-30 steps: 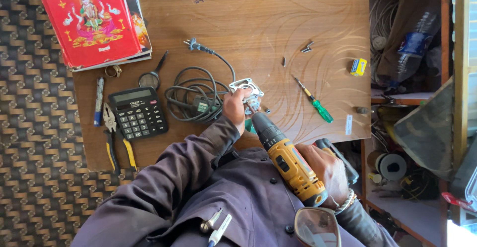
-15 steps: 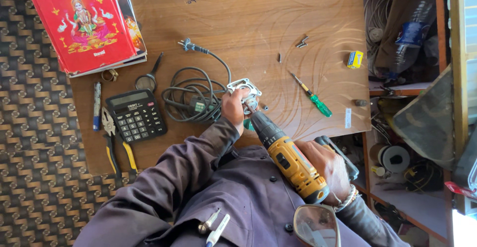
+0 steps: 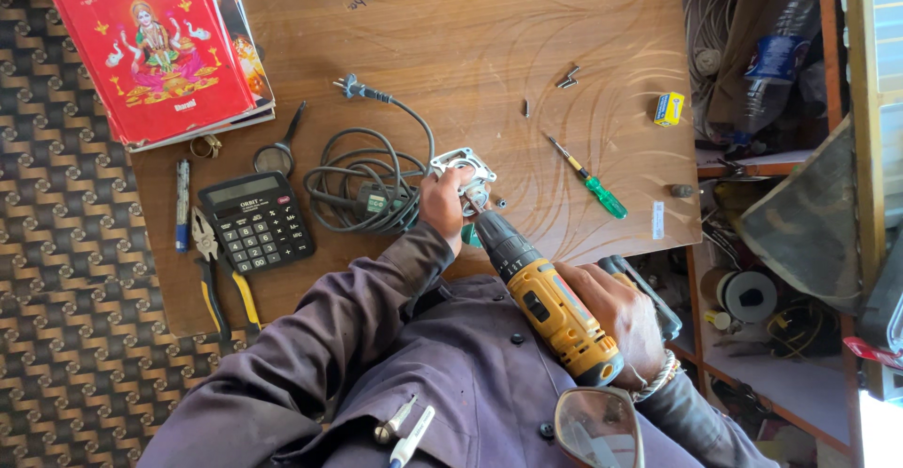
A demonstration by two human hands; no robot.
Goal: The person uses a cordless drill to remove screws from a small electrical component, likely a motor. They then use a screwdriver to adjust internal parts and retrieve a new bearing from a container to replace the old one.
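Observation:
My left hand (image 3: 444,202) grips a small silvery metal bracket (image 3: 461,164) near the front edge of the wooden table (image 3: 489,35). My right hand (image 3: 616,313) holds a yellow and black cordless drill (image 3: 546,297) by its handle. The drill's black chuck points up and left, with its tip at the bracket beside my left fingers. A coiled dark grey power cord with a plug (image 3: 362,181) lies just left of my left hand.
A green-handled screwdriver (image 3: 591,183), loose screws (image 3: 566,78) and a small yellow box (image 3: 669,109) lie to the right. A calculator (image 3: 256,222), pliers (image 3: 218,275), a pen (image 3: 182,205), a magnifier (image 3: 276,155) and red books (image 3: 155,45) sit left. Cluttered shelves (image 3: 771,242) stand at the right.
The view has shifted slightly. Both hands stay on the bracket and the drill, with the drill tip still at the bracket.

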